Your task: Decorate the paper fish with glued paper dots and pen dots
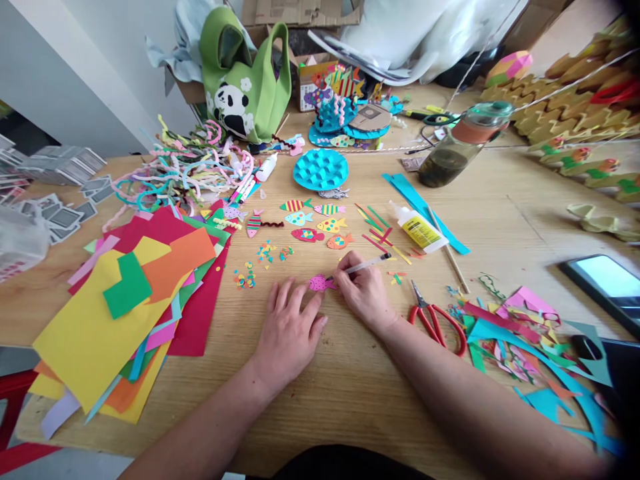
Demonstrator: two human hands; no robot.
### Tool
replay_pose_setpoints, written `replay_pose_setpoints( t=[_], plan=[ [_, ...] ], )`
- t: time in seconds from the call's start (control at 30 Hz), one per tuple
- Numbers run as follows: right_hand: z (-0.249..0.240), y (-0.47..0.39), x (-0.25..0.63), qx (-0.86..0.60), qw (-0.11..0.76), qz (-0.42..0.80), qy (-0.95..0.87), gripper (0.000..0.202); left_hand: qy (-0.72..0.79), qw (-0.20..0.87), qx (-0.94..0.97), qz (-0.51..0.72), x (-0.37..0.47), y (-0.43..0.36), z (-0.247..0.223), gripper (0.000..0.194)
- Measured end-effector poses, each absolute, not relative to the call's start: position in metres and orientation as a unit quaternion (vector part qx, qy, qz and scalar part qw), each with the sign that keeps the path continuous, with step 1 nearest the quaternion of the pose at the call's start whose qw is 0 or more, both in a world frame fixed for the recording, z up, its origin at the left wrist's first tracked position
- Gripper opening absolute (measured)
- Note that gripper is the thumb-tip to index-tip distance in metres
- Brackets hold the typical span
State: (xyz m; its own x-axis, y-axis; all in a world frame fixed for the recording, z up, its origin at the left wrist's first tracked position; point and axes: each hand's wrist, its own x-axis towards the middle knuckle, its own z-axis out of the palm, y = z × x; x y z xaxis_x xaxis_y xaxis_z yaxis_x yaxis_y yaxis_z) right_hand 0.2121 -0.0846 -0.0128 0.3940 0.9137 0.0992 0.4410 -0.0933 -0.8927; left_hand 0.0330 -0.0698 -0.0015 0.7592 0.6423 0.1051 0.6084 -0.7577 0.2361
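A small magenta paper fish with dark dots lies flat on the wooden table between my hands. In my right hand is a pen, its tip at the fish's tail end. My left hand rests palm down with fingers spread, the fingertips close to the fish's lower edge; whether they touch it I cannot tell. Just beyond lie several finished-looking paper fish, among them a red fish and an orange fish. Small heaps of paper dots sit to the left of the fish.
Red-handled scissors lie right of my right forearm, near paper scraps. A glue bottle, thin paper strips and a glass tea bottle stand or lie beyond. Coloured sheets are stacked at left; a blue disc lies farther back.
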Motion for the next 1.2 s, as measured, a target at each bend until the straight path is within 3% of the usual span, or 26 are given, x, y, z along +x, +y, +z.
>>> replay_pose_setpoints(
  t=[1.2],
  plan=[
    [-0.015,-0.083,0.2107,-0.685,0.471,0.252,-0.496,0.009,0.335,0.091,0.933,0.094,0.0335,-0.0696,-0.0023,0.036]
  ],
)
